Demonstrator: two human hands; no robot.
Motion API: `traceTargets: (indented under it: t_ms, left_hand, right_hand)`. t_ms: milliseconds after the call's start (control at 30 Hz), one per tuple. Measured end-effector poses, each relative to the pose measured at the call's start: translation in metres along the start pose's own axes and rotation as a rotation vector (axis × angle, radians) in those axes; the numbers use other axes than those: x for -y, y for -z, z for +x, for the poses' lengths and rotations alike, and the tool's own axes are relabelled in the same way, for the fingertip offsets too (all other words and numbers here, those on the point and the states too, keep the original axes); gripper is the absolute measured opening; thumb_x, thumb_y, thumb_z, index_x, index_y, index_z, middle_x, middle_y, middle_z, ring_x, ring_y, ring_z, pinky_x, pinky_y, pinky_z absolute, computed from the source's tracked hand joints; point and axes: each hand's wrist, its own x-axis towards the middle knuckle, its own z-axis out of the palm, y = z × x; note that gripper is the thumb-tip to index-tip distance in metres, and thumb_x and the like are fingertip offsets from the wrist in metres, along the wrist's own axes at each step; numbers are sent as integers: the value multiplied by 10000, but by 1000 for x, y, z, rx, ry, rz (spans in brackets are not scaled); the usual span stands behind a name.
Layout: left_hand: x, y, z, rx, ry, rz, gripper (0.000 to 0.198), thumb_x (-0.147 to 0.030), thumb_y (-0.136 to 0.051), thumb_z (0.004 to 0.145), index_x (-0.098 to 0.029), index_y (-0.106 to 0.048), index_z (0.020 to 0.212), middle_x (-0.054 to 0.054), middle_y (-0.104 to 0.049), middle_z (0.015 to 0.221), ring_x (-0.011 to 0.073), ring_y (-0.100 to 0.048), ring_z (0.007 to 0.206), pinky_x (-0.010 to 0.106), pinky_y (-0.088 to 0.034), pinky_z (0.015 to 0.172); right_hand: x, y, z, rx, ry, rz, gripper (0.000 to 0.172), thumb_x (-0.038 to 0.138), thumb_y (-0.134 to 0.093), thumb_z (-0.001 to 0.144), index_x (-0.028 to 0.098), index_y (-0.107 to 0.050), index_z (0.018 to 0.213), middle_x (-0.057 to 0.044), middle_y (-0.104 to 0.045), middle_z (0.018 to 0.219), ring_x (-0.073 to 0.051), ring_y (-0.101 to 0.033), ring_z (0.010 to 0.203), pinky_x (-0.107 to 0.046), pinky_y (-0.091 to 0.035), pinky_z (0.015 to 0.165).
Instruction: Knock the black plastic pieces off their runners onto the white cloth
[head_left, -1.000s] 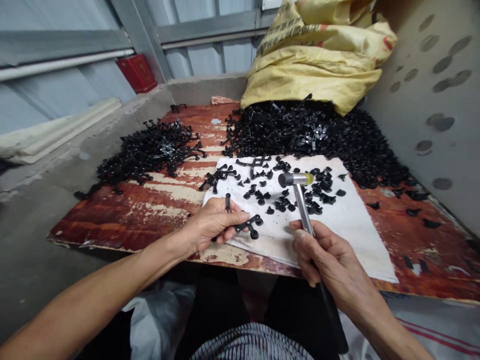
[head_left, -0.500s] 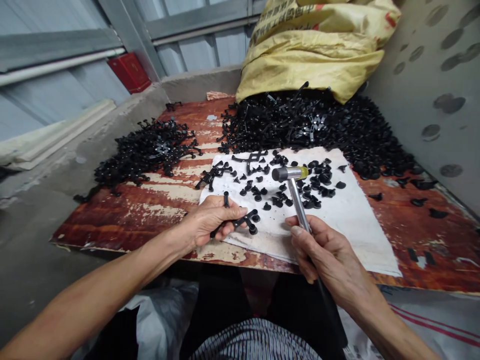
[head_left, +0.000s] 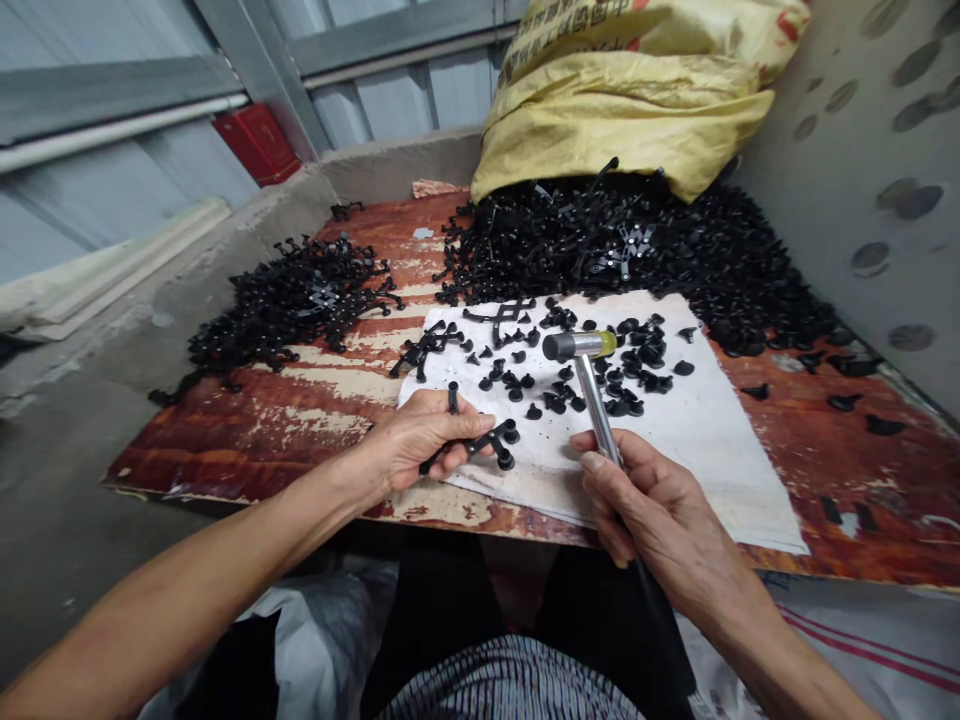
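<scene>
My left hand (head_left: 427,440) is closed round a black jointed bracket (head_left: 491,438), whose crossed arms stick out between thumb and fingers. Two round black caps sit at its right ends, low over the white cloth (head_left: 720,470). My right hand (head_left: 645,495) grips a mallet (head_left: 592,395) by its shaft; the metal head has one dark face and one yellow face and is raised toward the cloth's middle. Small black suction-cup-like pieces (head_left: 555,400) lie loose on the cloth beyond both hands. Several more black brackets (head_left: 431,345) rest at its left edge.
A large heap of black parts (head_left: 585,245) spills from a yellow woven sack (head_left: 622,110) at the back. Another pile of black brackets (head_left: 300,300) lies on the worn red-brown board (head_left: 247,450) at left. A red box (head_left: 259,143) sits on the ledge by the wall.
Both hands keep the same pose with the bracket and the mallet. Only the camera view has shifted very slightly.
</scene>
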Motion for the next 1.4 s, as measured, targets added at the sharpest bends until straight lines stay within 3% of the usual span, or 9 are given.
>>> traceTargets:
  t_ms: [500, 600, 667, 733, 833, 967, 1067, 1200, 1400]
  left_hand:
    - [-3, 1, 3, -9, -7, 82, 201, -121, -621, 818, -135, -516, 647, 34, -652, 530, 11, -367, 268, 124, -204, 284]
    - [-5, 0, 2, -9, 10, 121, 221, -106, -607, 826, -143, -506, 633, 35, -647, 524, 9, -352, 265, 136, -194, 287]
    - [-7, 0, 1, -20, 26, 143, 226, -98, -596, 834, -151, -495, 638, 33, -650, 528, 9, -340, 263, 144, -188, 285]
    - [-9, -1, -1, -29, 30, 155, 234, -91, -590, 838, -156, -485, 640, 26, -650, 531, 7, -329, 261, 150, -181, 284]
    - [-11, -3, -3, -28, 19, 168, 252, -91, -598, 838, -156, -476, 627, 16, -641, 525, 2, -322, 264, 151, -176, 289]
    - [-12, -3, -3, -23, 16, 190, 252, -105, -600, 841, -160, -474, 630, 10, -637, 521, 2, -318, 266, 156, -180, 293]
    - [-11, -3, -3, -12, 3, 199, 240, -102, -594, 837, -162, -481, 634, 1, -627, 510, 7, -322, 271, 156, -183, 291]
    - [-10, -3, -2, -11, -31, 221, 223, -133, -624, 810, -159, -498, 629, 2, -627, 512, 14, -332, 283, 154, -183, 282]
    - [-7, 1, -1, 40, 5, 155, 171, -96, -570, 782, -141, -527, 623, 34, -657, 564, 15, -351, 305, 144, -200, 284]
  right_hand:
    - [-2, 1, 0, 29, 58, -5, 399, 541, -517, 874, 178, -568, 1031, 105, -416, 485, -69, -314, 323, -218, -260, 338]
    - [1, 7, -6, 43, 101, -191, 387, 502, -431, 939, 185, -602, 1083, 72, -459, 516, -97, -394, 356, -233, -352, 355]
    - [0, 14, -11, 7, 221, -421, 387, 426, -416, 963, 189, -594, 1211, 10, -590, 594, -150, -559, 468, -267, -487, 457]
    - [-2, 21, -17, -26, 409, -647, 425, 322, -429, 959, 181, -526, 1348, -92, -727, 861, -219, -702, 734, -329, -579, 645]
    - [-2, 28, -26, 12, 631, -866, 515, 169, -422, 939, 205, -424, 1452, -143, -697, 1174, -247, -699, 997, -344, -594, 764]
    - [3, 28, -36, 5, 774, -895, 676, 77, -398, 935, 286, -204, 1549, -87, -708, 1028, -181, -714, 856, -242, -598, 636]
    - [4, 26, -37, 28, 794, -1008, 741, 47, -376, 916, 280, -105, 1566, -60, -671, 877, -154, -678, 600, -221, -560, 474]
    - [6, 28, -32, 97, 821, -1235, 794, -24, -303, 841, 248, -119, 1564, -22, -613, 737, -127, -574, 358, -206, -424, 293]
    - [13, 32, -31, 126, 806, -1346, 834, -36, -321, 769, 180, -158, 1557, -38, -601, 743, -145, -574, 368, -237, -446, 315]
